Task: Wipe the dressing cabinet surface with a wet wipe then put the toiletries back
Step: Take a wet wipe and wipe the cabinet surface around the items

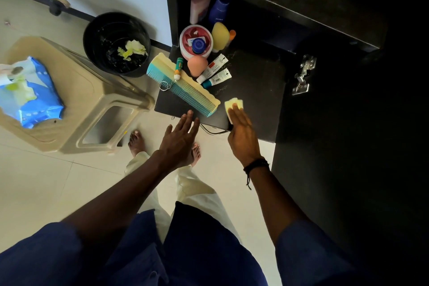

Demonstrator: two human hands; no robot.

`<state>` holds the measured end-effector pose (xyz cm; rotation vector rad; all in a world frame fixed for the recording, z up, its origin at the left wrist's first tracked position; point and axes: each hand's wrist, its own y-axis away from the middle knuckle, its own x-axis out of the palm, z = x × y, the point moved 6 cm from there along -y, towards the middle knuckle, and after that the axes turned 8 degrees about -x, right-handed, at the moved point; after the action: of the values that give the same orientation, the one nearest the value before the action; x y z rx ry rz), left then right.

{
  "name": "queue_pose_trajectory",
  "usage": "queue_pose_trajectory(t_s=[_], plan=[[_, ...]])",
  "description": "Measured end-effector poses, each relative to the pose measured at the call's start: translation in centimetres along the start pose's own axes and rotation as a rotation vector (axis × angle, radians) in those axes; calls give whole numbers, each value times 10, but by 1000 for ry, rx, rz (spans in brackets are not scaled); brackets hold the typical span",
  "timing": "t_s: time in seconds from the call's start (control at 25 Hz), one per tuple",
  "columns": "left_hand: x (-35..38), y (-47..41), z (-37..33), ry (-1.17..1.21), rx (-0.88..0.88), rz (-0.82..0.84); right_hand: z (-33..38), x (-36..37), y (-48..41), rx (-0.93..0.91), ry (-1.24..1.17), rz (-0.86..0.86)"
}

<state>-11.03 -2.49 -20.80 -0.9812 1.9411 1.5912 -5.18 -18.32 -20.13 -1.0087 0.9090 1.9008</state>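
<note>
The black dressing cabinet surface (pixel 255 90) holds toiletries on its left half. A long yellow-and-teal comb (pixel 185 86) lies diagonally near the front edge. Behind it are a pink sponge (pixel 197 65), two white tubes (pixel 214 72), a small stick (pixel 178 68), a red-lidded jar (pixel 185 42), a yellow bottle (pixel 219 33), a pink deodorant (pixel 200 4) and a blue bottle (pixel 218 10). My right hand (pixel 242 132) presses a folded pale yellow wet wipe (pixel 233 105) flat on the front of the surface. My left hand (pixel 180 139) hovers open, fingers near the comb's end.
A black bin (pixel 92 39) with used wipes stands left of the cabinet. A beige plastic stool (pixel 97 100) carries a blue wet-wipe pack (pixel 34 95). A metal hinge (pixel 304 74) sits on the cabinet's right wall. My bare feet stand on the tiled floor.
</note>
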Motion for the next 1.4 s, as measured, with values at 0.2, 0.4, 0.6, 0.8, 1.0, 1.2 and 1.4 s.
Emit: queue_pose_trajectory(t_s=[0.2, 0.4, 0.6, 0.8, 1.0, 1.2, 1.4], plan=[[-7, -1, 5, 37, 9, 19, -24, -21, -76, 97, -3, -66], [-9, 0, 4, 12, 11, 65, -38, -49, -144, 200, -126, -111], [-12, -1, 3, -37, 1, 87, -22, -46, -147, 8, -69, 37], [-10, -3, 5, -47, 7, 87, -69, -65, -94, 128, 56, -99], [-7, -2, 5, -74, 2, 79, -91, -75, -142, 311, -55, -37], [-6, -3, 6, -96, 1, 93, -29, -28, -132, 42, -83, 56], [-9, -4, 6, -84, 15, 96, -56, -40, -59, 59, 214, 74]])
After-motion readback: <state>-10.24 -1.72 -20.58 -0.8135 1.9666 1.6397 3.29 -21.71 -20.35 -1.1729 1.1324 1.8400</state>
